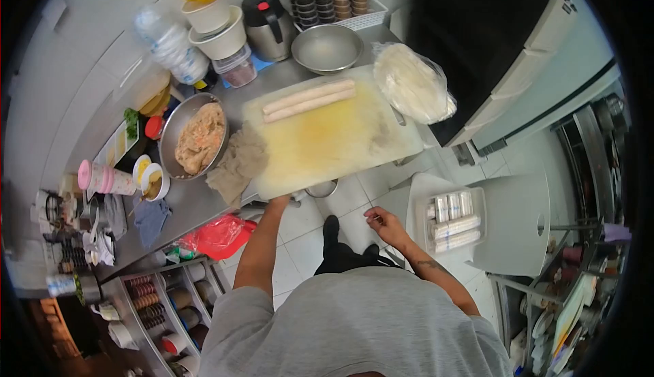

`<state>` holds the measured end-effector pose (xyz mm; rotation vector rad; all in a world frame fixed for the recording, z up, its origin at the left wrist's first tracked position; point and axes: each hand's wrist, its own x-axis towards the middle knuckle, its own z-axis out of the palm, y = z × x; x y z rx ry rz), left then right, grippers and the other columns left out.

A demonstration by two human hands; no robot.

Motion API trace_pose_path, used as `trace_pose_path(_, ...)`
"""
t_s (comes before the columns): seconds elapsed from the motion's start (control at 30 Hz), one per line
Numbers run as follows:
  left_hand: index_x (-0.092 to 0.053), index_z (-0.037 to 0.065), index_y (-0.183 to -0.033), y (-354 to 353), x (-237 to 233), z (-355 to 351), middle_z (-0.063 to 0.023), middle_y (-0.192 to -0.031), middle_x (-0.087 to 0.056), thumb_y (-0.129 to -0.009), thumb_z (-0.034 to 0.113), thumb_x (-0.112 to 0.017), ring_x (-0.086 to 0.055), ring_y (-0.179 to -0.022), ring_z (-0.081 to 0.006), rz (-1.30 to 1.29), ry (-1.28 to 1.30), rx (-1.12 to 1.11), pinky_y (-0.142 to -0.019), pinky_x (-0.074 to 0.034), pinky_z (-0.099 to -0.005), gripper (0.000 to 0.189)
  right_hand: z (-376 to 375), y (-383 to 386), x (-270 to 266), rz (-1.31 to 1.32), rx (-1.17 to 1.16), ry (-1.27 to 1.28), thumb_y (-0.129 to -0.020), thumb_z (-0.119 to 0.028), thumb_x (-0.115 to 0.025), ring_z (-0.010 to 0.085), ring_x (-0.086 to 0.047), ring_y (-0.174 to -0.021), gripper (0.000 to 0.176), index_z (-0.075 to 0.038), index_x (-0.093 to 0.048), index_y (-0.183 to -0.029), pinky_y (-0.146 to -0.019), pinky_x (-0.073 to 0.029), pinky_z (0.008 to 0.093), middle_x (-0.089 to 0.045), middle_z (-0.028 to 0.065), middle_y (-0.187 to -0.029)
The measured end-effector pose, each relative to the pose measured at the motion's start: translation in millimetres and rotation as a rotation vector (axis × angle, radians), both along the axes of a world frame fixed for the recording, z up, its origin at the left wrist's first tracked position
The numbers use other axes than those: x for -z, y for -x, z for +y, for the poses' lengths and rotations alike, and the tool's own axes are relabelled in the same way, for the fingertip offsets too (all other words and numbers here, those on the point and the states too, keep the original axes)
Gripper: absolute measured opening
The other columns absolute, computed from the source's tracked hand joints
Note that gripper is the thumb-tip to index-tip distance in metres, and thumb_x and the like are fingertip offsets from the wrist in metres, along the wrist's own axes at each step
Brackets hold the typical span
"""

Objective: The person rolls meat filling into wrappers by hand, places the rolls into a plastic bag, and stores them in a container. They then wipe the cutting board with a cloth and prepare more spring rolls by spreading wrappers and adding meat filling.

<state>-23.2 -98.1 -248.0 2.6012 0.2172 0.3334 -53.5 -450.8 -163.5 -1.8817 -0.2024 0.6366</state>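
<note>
My left hand [277,202] rests at the near edge of the yellowish cutting board [327,142], fingers hidden under the rim. My right hand [383,222] hangs in the air beside the counter, fingers loosely curled, nothing visibly in it. Two long pale rolls [308,100] lie side by side at the far end of the board. A metal bowl of shredded filling [199,137] sits left of the board. A bag of round wrappers [411,83] lies at the board's right corner.
An empty steel bowl [327,47], a black-topped kettle [266,24] and stacked tubs [216,26] stand at the back. A brown cloth [237,164] lies beside the board. A tray of wrapped rolls [453,220] sits on a white stool at right. Shelves of cups are below left.
</note>
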Motion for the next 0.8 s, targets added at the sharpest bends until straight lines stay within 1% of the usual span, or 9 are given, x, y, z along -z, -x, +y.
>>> trace_pose_path(0.07,-0.062,0.001,-0.114,2.4,-22.4,-13.4,-0.0225,-0.115,-0.061,-0.088,0.017,-0.054,-0.056,-0.105,-0.0400,0.146,0.006,-0.076,-0.096,-0.043,-0.0458,0.032,18.7,-9.6,1.5,0.066,-0.094,-0.066,-0.091,-0.017,-0.061,0.0161,-0.061,-0.081,0.026,-0.007,-0.062,-0.115,-0.076,-0.050,0.0296,-0.064,0.0061,-0.098)
trace_pose_path(0.2,-0.065,0.001,-0.104,-1.2,29.0,-10.8,-0.0211,-0.100,-0.065,-0.086,0.017,-0.059,-0.061,-0.092,-0.0379,-0.091,-0.264,-0.068,-0.082,-0.049,-0.0448,0.025,72.2,-33.3,11.6,0.335,-0.304,-0.174,-0.090,-0.014,-0.058,0.0171,-0.057,-0.103,0.046,-0.013,-0.048,-0.135,-0.084,-0.047,0.0329,-0.058,0.0071,-0.122)
trace_pose_path(0.27,-0.063,0.000,-0.109,10.9,-3.4,-39.5,-0.0245,-0.102,-0.064,-0.087,0.011,-0.056,-0.062,-0.092,-0.0367,-0.020,-0.095,-0.125,-0.083,-0.049,-0.0443,0.025,99.9,-41.8,15.4,0.510,-0.372,-0.158,-0.089,-0.014,-0.057,0.0183,-0.054,-0.111,0.060,-0.017,-0.037,-0.145,-0.087,-0.046,0.0365,-0.052,0.0078,-0.132)
trace_pose_path(0.37,-0.063,0.000,-0.107,24.2,-24.0,-59.3,-0.0244,-0.099,-0.065,-0.087,0.009,-0.057,-0.063,-0.086,-0.0367,-0.043,0.412,-0.154,-0.076,-0.050,-0.0416,0.023,133.1,-48.1,30.4,0.594,-0.325,-0.201,-0.088,-0.015,-0.055,0.0197,-0.050,-0.118,0.074,-0.018,-0.020,-0.152,-0.091,-0.044,0.0404,-0.045,0.0105,-0.141)
trace_pose_path(0.4,-0.064,0.000,-0.099,34.9,-52.3,-72.7,-0.0214,-0.095,-0.064,-0.088,0.009,-0.058,-0.062,-0.084,-0.0365,-0.052,0.522,-0.145,-0.072,-0.049,-0.0396,0.016,137.7,-52.3,37.9,0.547,-0.327,-0.184,-0.087,-0.015,-0.054,0.0205,-0.049,-0.119,0.076,-0.017,-0.017,-0.153,-0.092,-0.044,0.0393,-0.043,0.0110,-0.142)
trace_pose_path(0.53,-0.059,0.003,-0.094,68.9,-108.1,-99.7,-0.0188,-0.092,-0.059,-0.088,0.007,-0.055,-0.059,-0.086,-0.0379,-0.225,0.290,-0.005,-0.073,-0.047,-0.0433,0.008,150.1,-75.7,86.5,0.409,-0.364,-0.126,-0.084,-0.016,-0.059,0.0279,-0.042,-0.127,0.088,-0.018,-0.007,-0.154,-0.096,-0.043,0.0390,-0.032,0.0139,-0.151)
trace_pose_path(0.6,-0.056,0.003,-0.091,80.4,-162.3,-114.0,-0.0170,-0.084,-0.054,-0.092,0.008,-0.053,-0.058,-0.077,-0.0345,-0.396,0.115,0.055,-0.070,-0.047,-0.0397,0.006,146.5,-69.2,86.8,0.231,-0.263,-0.084,-0.083,-0.022,-0.067,0.0291,-0.046,-0.124,0.084,-0.013,-0.021,-0.152,-0.099,-0.041,0.0387,-0.034,0.0171,-0.150)
trace_pose_path(0.7,-0.055,0.003,-0.096,92.8,-195.9,-94.3,-0.0170,-0.085,-0.055,-0.093,0.008,-0.052,-0.058,-0.078,-0.0348,-0.159,0.302,0.057,-0.070,-0.047,-0.0396,0.006,129.9,-55.3,41.1,-0.024,-0.288,-0.154,-0.083,-0.027,-0.070,0.0256,-0.055,-0.111,0.063,-0.004,-0.047,-0.137,-0.095,-0.044,0.0370,-0.053,0.0173,-0.132)
trace_pose_path(0.8,-0.055,0.001,-0.101,85.5,-243.4,-53.2,-0.0160,-0.081,-0.057,-0.095,0.011,-0.052,-0.059,-0.073,-0.0300,-0.157,0.160,0.045,-0.069,-0.047,-0.0368,0.012,102.2,-50.9,6.3,-0.081,-0.334,-0.165,-0.085,-0.028,-0.070,0.0199,-0.061,-0.095,0.041,0.000,-0.063,-0.115,-0.088,-0.047,0.0328,-0.066,0.0109,-0.106)
